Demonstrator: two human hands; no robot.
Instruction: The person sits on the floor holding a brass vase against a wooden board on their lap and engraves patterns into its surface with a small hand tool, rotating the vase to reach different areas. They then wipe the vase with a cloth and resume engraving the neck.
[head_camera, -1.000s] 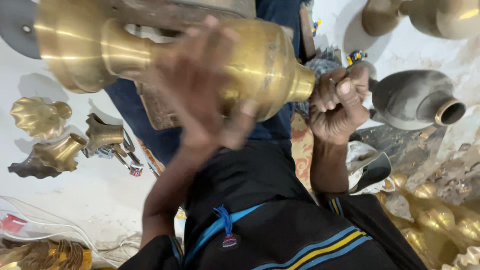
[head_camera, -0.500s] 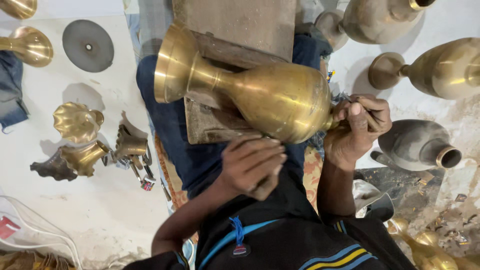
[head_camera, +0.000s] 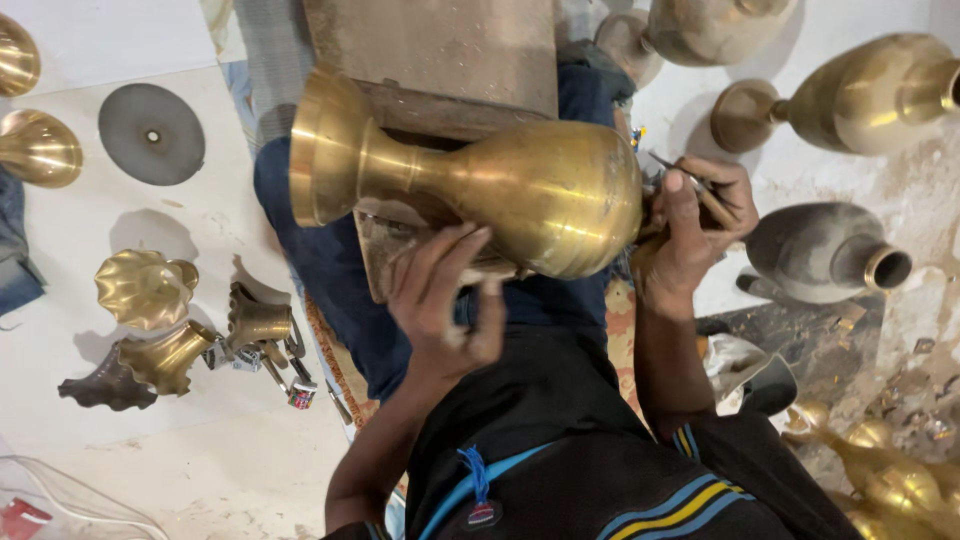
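Fingers of the left hand (head_camera: 445, 305) spread loosely under the belly of a large brass vase (head_camera: 470, 185), cupping the smooth curved metal from below without closing round it. The right hand (head_camera: 690, 225) is curled tight, thumb and fingers pinching a thin dark metal tool (head_camera: 690, 180) against the rounded end of the vase.

That vase lies on its side across the person's lap, over dark blue trousers, with its flared trumpet mouth toward the left and its bulbous body toward the right. Its surface is polished, with fine turned rings and a duller patch on the belly. A worn wooden block (head_camera: 440, 55) sits just behind it.

On the pale floor at the left lie a flat grey metal disc (head_camera: 150, 133), a scalloped brass shell piece (head_camera: 140, 288) and a small brass fitting (head_camera: 255, 322). Toward the right edge rest a dull grey unpolished vase (head_camera: 825, 250) with a bright rim and another golden vase (head_camera: 870, 95), well apart from the hands.
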